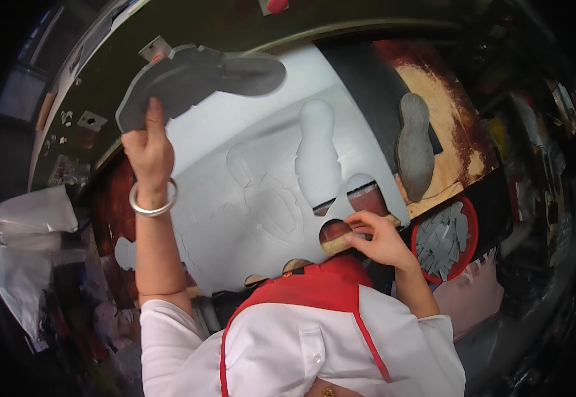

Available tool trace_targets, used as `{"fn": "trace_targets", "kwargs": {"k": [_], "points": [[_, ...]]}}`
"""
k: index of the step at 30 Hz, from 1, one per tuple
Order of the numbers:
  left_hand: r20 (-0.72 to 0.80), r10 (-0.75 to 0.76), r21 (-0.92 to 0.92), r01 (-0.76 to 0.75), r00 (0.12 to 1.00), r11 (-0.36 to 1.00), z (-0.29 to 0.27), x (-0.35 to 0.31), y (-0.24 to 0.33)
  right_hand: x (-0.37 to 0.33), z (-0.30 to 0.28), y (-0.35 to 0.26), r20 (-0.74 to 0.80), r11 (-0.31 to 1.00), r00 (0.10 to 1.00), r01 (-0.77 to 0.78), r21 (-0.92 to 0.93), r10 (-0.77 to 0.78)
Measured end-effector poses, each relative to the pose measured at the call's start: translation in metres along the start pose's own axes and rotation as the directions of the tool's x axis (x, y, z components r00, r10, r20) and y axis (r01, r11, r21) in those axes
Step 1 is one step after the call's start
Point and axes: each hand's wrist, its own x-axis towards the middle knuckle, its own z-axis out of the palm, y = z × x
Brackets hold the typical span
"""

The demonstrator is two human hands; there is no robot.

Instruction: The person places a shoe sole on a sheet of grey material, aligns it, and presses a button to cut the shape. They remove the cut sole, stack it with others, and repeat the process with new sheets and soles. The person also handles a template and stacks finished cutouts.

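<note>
On the desk (481, 122), out to the near edge: pale sheet (271, 188) with holes. Pinching a gray sole shape (195, 78) over the far left corner, with the left hand (149, 151). With the right hand (383, 241), beside a near-edge hole (334, 230) — fingers (368, 219) bent, cannot tell if pinching.

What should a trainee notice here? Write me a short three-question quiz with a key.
1. Which hand holds up the dark gray shaped piece?
2. True or false: the red bowl lies on the left side of the picture.
3. Where are the fingers of the right hand?
A) On the red bowl
B) At a rounded cutout in the pale gray sheet
C) On the bracelet

Key:
1. The left hand.
2. False: the red bowl, with gray scraps in it, is on the right.
3. B.
</note>
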Motion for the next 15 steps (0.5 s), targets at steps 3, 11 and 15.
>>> {"fn": "trace_targets", "kwargs": {"k": [3, 11, 15], "points": [[0.237, 0.066, 0.316, -0.142, 0.969, 0.938, -0.018, -0.031, 0.011, 0.008, 0.032, 0.012, 0.246, 0.977, 0.968, -0.104, 0.185, 0.056], [0.829, -0.006, 0.274, -0.396, 0.56, 0.877, 0.032, -0.193, 0.001, 0.045, 0.055, 0.053, 0.329, 0.525, 0.943, -0.31, 0.793, 0.06], [0.873, 0.015, 0.154, -0.305, 0.488, 0.94, 0.018, -0.193, -0.023, 0.05, 0.07, 0.056, 0.206, 0.423, 0.978, -0.196, 0.885, 0.023]]}}
